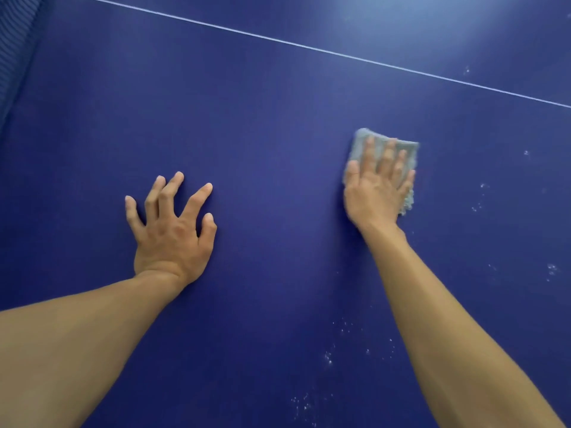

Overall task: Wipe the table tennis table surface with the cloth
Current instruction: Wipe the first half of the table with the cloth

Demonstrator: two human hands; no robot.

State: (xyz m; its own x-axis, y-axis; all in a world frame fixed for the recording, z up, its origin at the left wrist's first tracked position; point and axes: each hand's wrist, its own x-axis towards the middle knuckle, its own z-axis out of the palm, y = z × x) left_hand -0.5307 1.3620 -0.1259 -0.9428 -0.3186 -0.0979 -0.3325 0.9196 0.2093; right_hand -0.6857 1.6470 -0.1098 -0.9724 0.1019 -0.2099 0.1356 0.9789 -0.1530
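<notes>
**Right hand flat on the cloth, left hand braced on the blue table**

The dark blue, matte table tennis table surface (pixel 262 134) fills the whole head view. A thin white painted line (pixel 309 48) crosses it on a slant from the upper left down to the right edge.

The small pale grey-blue folded cloth (pixel 360 143) lies on the table right of centre, on the near side of the white line and well apart from it. The right hand (pixel 375 189) lies palm down on top of it. Its fingers are straight and close together and point away from the person, pressing the cloth onto the surface. The cloth's far edge shows beyond the fingertips, and a frayed bit sticks out by the little-finger side of the palm. Hand and cloth are slightly blurred.

The left hand (pixel 173 233) rests on bare table left of centre, well apart from the cloth. Its fingers are spread wide and slightly arched, with the tips touching the surface, and it holds nothing. Both forearms are bare.

Small white specks (pixel 328 356) dot the table near the right forearm, and more specks are scattered along the right side (pixel 551 268). A pale patch of glare (pixel 432 20) sits beyond the line at the upper right. A strip of ribbed dark-blue material (pixel 18 41) fills the upper left corner; I cannot tell what it is.
</notes>
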